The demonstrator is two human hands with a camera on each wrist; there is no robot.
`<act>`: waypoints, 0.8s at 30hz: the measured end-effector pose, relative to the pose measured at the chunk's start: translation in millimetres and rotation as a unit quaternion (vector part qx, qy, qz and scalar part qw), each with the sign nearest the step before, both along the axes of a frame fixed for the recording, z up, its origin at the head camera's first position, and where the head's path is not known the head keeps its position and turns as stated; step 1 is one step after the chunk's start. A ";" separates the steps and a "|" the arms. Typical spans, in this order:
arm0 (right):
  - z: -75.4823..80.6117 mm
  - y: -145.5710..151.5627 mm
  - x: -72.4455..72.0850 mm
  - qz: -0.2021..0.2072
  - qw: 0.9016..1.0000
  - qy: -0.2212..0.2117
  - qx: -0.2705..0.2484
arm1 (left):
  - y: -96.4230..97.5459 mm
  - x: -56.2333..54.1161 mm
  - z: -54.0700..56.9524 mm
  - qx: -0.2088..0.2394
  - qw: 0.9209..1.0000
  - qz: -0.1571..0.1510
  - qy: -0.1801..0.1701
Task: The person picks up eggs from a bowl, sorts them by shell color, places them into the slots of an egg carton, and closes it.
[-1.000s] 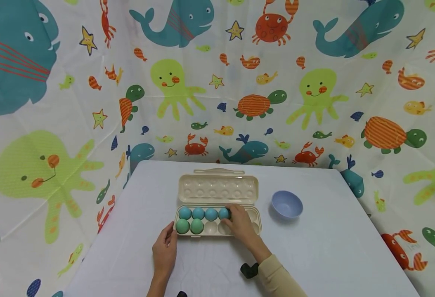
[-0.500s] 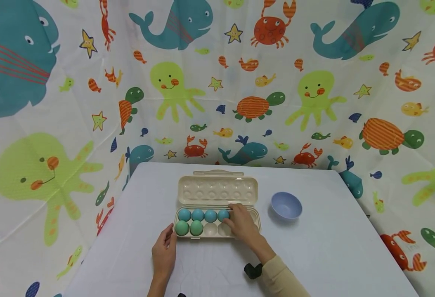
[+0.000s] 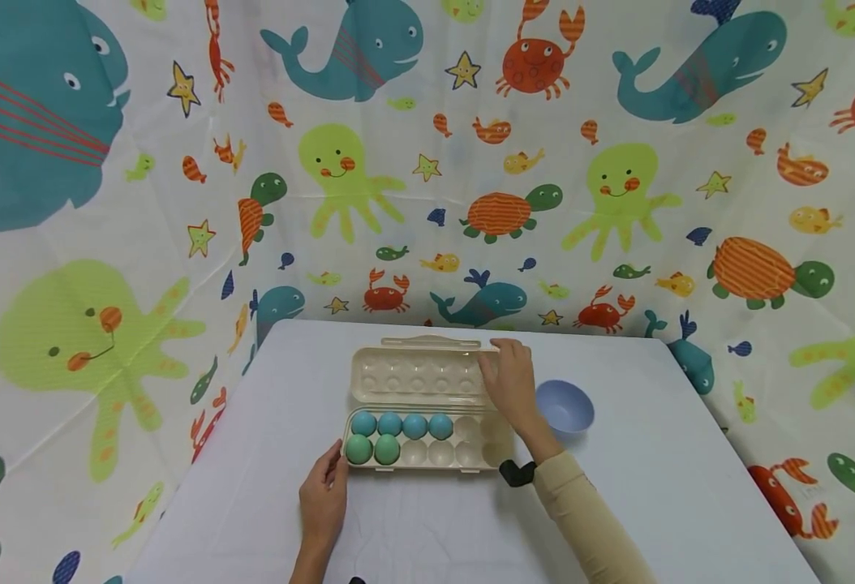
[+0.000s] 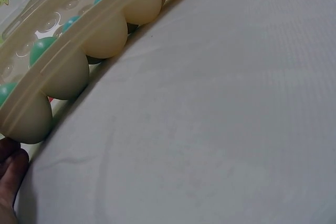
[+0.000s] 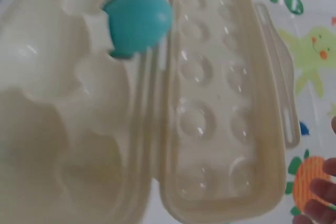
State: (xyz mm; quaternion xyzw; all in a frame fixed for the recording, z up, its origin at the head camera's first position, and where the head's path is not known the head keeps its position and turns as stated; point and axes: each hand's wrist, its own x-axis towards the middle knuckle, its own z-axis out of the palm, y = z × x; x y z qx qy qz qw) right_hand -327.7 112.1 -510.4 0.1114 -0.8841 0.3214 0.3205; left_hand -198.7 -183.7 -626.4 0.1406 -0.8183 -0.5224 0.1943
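Observation:
A cream egg carton (image 3: 466,456) lies with its lid (image 3: 420,377) folded back. Blue eggs (image 3: 415,426) fill the left part of its rear row, and two green eggs (image 3: 387,448) stand in the front row's left cups. My left hand (image 3: 323,499) holds the carton's left end; in the left wrist view its fingertips (image 4: 14,163) are right at the end cup. My right hand (image 3: 513,385), holding nothing, is over the lid's right edge. In the right wrist view its fingers (image 5: 321,190) are spread apart beside the lid.
A blue-violet bowl (image 3: 564,407) stands right of the carton, partly behind my right wrist. A white cloth (image 3: 252,422) covers the table. Behind it hangs a curtain (image 3: 413,195) printed with sea animals.
My right hand has let go of the rightmost blue egg, which sits in its cup, and has moved up and right to the lid. My left hand has stayed at the carton's end.

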 end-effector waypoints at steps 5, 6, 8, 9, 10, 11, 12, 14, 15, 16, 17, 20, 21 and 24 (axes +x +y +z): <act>7.0 17.7 -27.7 0.002 0.988 -0.140 -0.064 | -1.4 0.7 -0.2 -0.007 1.000 -0.003 0.004; 7.5 20.7 -31.6 0.007 0.980 -0.181 -0.085 | -1.6 0.6 -0.6 -0.007 1.000 -0.003 0.004; 8.9 25.4 -37.1 0.014 0.960 -0.255 -0.113 | -2.3 0.1 -1.1 -0.007 1.000 -0.002 0.007; 9.3 27.0 -39.1 0.019 0.950 -0.285 -0.126 | -2.6 -0.3 -1.4 -0.008 1.000 -0.002 0.008; 8.5 28.5 -40.5 0.022 0.940 -0.311 -0.138 | -2.4 -0.3 -1.7 -0.008 1.000 -0.002 0.010; 7.7 29.7 -41.3 0.025 0.931 -0.331 -0.149 | -2.3 -0.2 -1.9 -0.008 1.000 -0.002 0.012; 6.4 30.2 -41.9 0.030 0.924 -0.347 -0.157 | -2.1 -0.2 -1.9 -0.007 1.000 -0.002 0.012; 3.6 29.6 -42.5 0.041 0.914 -0.367 -0.169 | -1.8 0.0 -1.7 -0.006 1.000 -0.003 0.016; 1.9 28.6 -42.7 0.045 0.911 -0.372 -0.172 | -1.6 0.1 -1.7 -0.007 1.000 -0.004 0.017; 0.3 27.4 -42.5 0.051 0.909 -0.376 -0.174 | -1.5 0.1 -1.8 -0.007 1.000 -0.005 0.018; -0.7 26.1 -41.8 0.054 0.908 -0.378 -0.175 | -1.3 0.1 -1.9 -0.005 1.000 -0.007 0.019; -2.9 21.6 -40.1 0.054 0.908 -0.376 -0.175 | -1.2 -0.2 -2.7 0.000 1.000 -0.010 0.021; -2.8 20.4 -39.2 0.053 0.909 -0.374 -0.175 | -1.2 -0.5 -3.1 0.001 1.000 -0.011 0.021; -2.2 17.1 -38.2 0.047 0.913 -0.363 -0.181 | -2.8 -1.9 -3.1 0.014 1.000 -0.010 0.013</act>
